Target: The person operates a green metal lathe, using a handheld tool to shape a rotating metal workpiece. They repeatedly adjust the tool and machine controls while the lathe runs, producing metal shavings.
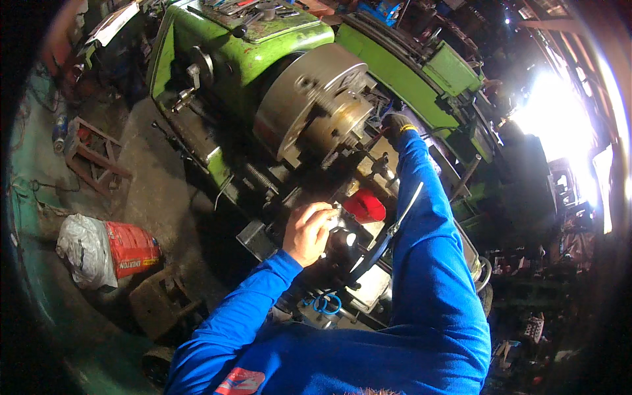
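In the head view, a green lathe fills the middle, with its big round chuck facing the person. A brownish metal cylinder stands out from the chuck's front; a single picture cannot tell whether it is turning.

The bare left hand is partly closed, its fingers bent over a bright metal fitting nearer the body. It touches the fitting, but I cannot tell how firmly it grips. A red cup sits just beside the fitting, to its right.

The right hand, in what looks like a dark glove with a yellow cuff, is stretched out beside the cylinder's far right side. Its fingers are hidden, so I cannot tell how far open they are or what they hold.

To work well here, I would keep the left hand steady and place the right by small, slow movements. The chuck ought to be fully stopped while a glove is this near, since cloth could catch. The right sleeve also passes close by a thin lever, so the elbow calls for care.
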Motion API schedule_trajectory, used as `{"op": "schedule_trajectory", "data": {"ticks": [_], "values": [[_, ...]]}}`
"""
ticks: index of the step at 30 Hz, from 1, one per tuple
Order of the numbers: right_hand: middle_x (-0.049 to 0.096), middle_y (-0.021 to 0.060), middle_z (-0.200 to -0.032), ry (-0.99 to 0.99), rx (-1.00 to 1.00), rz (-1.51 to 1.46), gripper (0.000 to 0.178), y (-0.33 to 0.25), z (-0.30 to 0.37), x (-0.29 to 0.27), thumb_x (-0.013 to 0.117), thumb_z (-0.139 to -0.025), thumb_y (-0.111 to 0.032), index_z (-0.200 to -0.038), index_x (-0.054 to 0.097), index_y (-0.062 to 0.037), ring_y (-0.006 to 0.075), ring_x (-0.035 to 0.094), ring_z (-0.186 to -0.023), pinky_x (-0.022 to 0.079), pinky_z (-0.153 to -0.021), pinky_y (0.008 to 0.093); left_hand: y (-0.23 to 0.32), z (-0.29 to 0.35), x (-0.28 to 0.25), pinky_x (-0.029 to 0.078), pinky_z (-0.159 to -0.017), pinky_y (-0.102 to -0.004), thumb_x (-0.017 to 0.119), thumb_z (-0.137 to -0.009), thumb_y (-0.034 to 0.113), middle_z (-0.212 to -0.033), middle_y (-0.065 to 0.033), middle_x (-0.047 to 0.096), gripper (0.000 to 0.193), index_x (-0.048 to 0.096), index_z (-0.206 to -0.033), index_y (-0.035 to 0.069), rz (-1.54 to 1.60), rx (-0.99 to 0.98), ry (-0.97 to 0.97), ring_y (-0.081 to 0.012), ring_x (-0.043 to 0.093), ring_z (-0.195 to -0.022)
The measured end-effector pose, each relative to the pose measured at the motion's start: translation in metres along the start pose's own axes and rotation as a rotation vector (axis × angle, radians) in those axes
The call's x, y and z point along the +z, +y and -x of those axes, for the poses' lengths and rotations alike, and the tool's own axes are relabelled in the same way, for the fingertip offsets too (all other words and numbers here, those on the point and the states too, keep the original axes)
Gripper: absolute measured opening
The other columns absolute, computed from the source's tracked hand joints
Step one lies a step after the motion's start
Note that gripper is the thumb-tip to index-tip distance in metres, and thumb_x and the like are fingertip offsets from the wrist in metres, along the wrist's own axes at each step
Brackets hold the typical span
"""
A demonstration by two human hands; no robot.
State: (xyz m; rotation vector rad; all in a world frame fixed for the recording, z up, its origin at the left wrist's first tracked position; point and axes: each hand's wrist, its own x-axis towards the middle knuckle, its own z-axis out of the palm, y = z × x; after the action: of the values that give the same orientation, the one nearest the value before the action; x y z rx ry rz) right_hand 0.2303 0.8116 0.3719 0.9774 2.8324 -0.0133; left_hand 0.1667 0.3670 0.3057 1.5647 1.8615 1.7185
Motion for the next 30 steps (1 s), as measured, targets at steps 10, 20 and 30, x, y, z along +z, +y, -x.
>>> {"op": "schedule_trajectory", "data": {"ticks": [10, 20, 30], "values": [[0.076, 0.0166, -0.08, 0.443, 0.008, 0.073, 0.021, -0.032, 0.045, 0.025, 0.07, -0.093, -0.025, -0.084, 0.074, -0.0058, 0.0378, 0.076, -0.076, 0.059, -0.067, 0.0487, -0.005, 0.001, 0.002, 0.052, -0.101, -0.0456, 0.069, -0.093, 0.007, -0.124, -0.0122, 0.072, 0.026, 0.076, -0.119, 0.008, 0.018, -0.005, -0.002, -0.0347, 0.068, -0.114], [0.078, 0.0153, -0.084, 0.486, -0.019, -0.276, 0.03, -0.094, 0.12, 0.027, 0.068, -0.1, -0.03, -0.108, 0.08, -0.0038, 0.0272, 0.076, -0.074, 0.06, -0.069, 0.0413, -0.1, 0.055, -0.06, 0.049, -0.108, -0.0456, 0.066, -0.103, 0.02, -0.129, -0.0183, 0.069, 0.035, 0.067, -0.132, 0.0, 0.112, -0.391, 0.334, -0.035, 0.065, -0.118], [0.075, 0.0172, -0.089, 0.316, 0.056, 0.083, 0.017, -0.119, 0.115, 0.026, 0.068, -0.097, -0.023, -0.103, 0.076, -0.0088, 0.0377, 0.075, -0.083, 0.059, -0.075, 0.0499, -0.401, 0.157, -0.116, 0.046, -0.114, -0.0634, 0.065, -0.101, 0.056, -0.159, -0.0183, 0.049, 0.076, 0.043, -0.161, 0.014, -0.742, -1.289, -0.177, -0.0417, 0.049, -0.145]]}}
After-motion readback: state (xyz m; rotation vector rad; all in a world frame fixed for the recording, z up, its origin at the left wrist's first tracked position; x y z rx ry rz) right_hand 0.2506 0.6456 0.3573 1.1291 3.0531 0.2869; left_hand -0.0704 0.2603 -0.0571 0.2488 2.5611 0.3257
